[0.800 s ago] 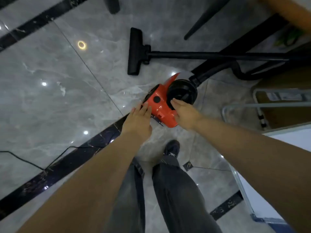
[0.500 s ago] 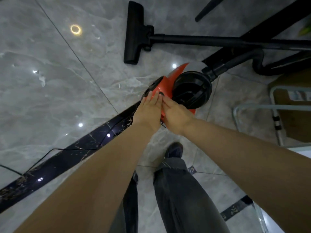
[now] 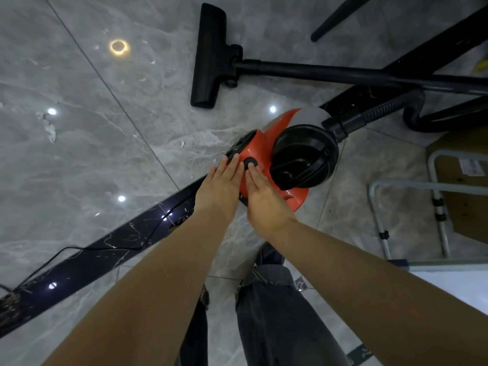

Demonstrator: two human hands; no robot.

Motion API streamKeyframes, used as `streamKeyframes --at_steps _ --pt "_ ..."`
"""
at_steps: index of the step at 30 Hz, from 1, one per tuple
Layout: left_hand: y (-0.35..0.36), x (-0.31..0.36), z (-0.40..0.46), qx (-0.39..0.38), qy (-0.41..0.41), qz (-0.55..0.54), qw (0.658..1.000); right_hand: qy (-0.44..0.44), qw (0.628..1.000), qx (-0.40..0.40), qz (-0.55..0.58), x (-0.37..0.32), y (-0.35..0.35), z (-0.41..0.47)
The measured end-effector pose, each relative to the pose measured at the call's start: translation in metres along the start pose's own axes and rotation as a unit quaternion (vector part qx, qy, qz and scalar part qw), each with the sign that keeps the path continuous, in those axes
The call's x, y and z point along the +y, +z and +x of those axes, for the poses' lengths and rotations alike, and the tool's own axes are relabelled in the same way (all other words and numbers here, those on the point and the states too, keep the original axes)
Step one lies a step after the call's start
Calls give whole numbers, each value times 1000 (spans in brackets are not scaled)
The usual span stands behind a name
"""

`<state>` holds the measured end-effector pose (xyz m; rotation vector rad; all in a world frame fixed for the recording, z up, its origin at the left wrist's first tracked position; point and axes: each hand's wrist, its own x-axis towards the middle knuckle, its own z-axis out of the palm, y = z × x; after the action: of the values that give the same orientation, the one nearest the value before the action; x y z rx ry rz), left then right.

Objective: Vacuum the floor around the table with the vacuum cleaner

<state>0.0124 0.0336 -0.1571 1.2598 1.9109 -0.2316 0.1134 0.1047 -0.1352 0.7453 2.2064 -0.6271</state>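
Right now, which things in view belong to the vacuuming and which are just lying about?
For the job: red vacuum body, round black button, hose, wand, floor head, power cord.
Lying about: metal frame, cardboard box, dark furniture leg.

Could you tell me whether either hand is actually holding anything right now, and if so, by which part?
Nothing is held. Both the left hand and right hand lie flat and open on the orange vacuum body, fingertips by its round black button.
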Motion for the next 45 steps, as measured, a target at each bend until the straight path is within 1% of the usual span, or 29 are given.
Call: streamKeyframes --at_steps 5,10,17,20,24,28,31,37,41,45 --pt "-2 2 -5 -3 -31 -22 999 15 1000 -10 2 -3 -5 5" --pt "-5 -11 -9 -11 -72 -10 997 24 999 -34 -14 -5 -14 6" --pt "-4 -30 -8 -24 -105 -20 994 75 995 -57 20 -29 -28 23" --pt "-10 -28 -11 -9 -104 -27 994 86 994 -57 39 -36 -31 23" --pt "-29 -22 -24 8 -75 -19 997 87 992 -51 80 -33 -43 12" --pt "-67 -20 -42 5 -72 -17 997 89 985 -37 145 -34 -83 -4" --pt "-109 -14 -57 24 -65 -18 997 89 983 -9 158 -38 -128 -18" --pt "-201 11 -84 50 -11 -9 999 100 986 7 133 -34 -219 -53" --pt "-264 33 -101 81 30 -57 995 125 984 36 125 -20 -270 -90" --pt "-313 57 -114 103 59 -80 990 152 981 55 109 12 -306 -121"
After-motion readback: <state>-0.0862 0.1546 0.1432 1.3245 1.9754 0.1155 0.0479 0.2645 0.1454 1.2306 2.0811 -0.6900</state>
